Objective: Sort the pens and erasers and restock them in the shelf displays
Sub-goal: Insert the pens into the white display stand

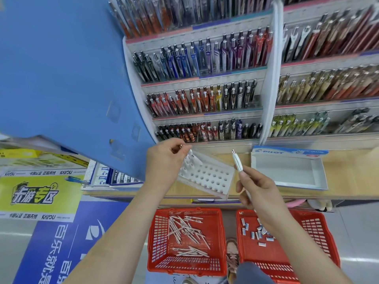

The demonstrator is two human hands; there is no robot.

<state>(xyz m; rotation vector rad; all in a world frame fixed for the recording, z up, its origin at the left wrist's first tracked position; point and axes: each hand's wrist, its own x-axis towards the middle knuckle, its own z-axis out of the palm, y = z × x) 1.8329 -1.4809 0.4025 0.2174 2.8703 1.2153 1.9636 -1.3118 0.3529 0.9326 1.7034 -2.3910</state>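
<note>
1. Shelves packed with rows of clipped pens [205,58] rise behind a pale wooden counter [348,171]. On it a white perforated plastic pen holder [207,177] lies tilted beside an empty white-and-blue cardboard box [287,171].
2. Our right grip [256,191] is closed round the lower barrel of a slim white plastic pen [238,162], held just right of the holder.
3. Our left grip [164,160] seems to pinch a second white pen [193,158] at the holder's far-left corner.
4. We judge the pen light, stiff and smooth, so holding it mid-barrel should stop it pivoting.
5. Most holes stand free; the holder's raised rim and the shelf lip crowd the far side, so the near side looks roomier.
6. Loose white pens [184,228] fill the left red plastic basket [158,232] and small erasers [258,232] the right red plastic basket [320,226].
</note>
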